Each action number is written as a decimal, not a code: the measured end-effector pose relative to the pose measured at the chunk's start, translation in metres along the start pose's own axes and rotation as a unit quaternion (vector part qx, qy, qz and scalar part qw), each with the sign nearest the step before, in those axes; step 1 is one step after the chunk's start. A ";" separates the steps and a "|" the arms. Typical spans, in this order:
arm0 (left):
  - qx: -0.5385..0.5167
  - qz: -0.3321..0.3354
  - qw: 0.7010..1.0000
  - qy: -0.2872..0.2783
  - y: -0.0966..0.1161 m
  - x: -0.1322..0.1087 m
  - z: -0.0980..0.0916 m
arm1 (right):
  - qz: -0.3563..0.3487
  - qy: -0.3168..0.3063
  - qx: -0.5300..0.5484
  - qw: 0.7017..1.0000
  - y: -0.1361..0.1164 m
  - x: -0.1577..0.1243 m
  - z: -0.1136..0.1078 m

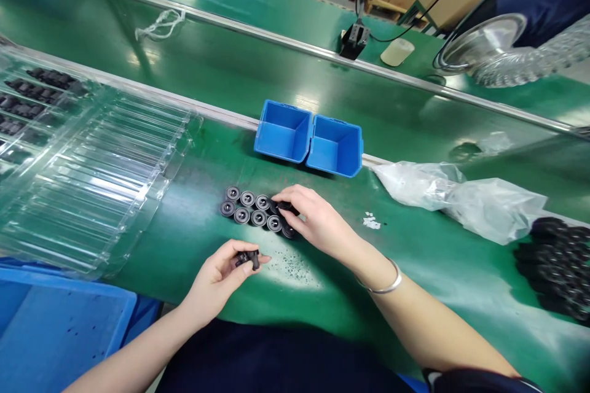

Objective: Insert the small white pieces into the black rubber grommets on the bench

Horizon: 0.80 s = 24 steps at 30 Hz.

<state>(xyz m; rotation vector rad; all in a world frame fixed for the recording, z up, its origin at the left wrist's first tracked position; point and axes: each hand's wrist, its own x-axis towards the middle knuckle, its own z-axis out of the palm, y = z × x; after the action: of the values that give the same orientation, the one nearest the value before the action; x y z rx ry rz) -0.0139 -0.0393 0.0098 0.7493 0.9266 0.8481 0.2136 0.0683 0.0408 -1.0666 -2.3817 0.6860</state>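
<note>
Several small black round parts with pale centres lie in two short rows on the green table. My right hand rests at the right end of the rows, fingers closed round one black part. Nearer me, my left hand pinches a small black part between thumb and fingertips, just above the table. A silver bangle circles my right wrist. Fine dark specks dot the table between the hands.
Two blue bins stand side by side behind the rows. Clear plastic trays lie at left, some holding black parts. A blue crate sits at the near left, crumpled plastic bags at right, and a heap of black parts at far right.
</note>
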 end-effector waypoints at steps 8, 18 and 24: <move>0.023 -0.002 1.000 -0.012 -0.001 0.003 -0.002 | -0.016 -0.015 -0.066 0.998 0.000 0.004 -0.002; 0.003 -0.002 1.000 0.012 0.002 0.004 0.000 | -0.043 0.007 -0.084 0.996 -0.015 0.004 -0.014; 0.002 0.016 1.000 0.017 -0.006 0.000 0.005 | -0.058 -0.110 0.054 0.991 -0.060 -0.022 0.006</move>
<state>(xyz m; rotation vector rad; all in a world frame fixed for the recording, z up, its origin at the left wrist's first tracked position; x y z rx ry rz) -0.0079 -0.0426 0.0063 0.7570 0.9492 0.8889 0.1907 0.0147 0.0682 -0.8389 -2.5350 0.9203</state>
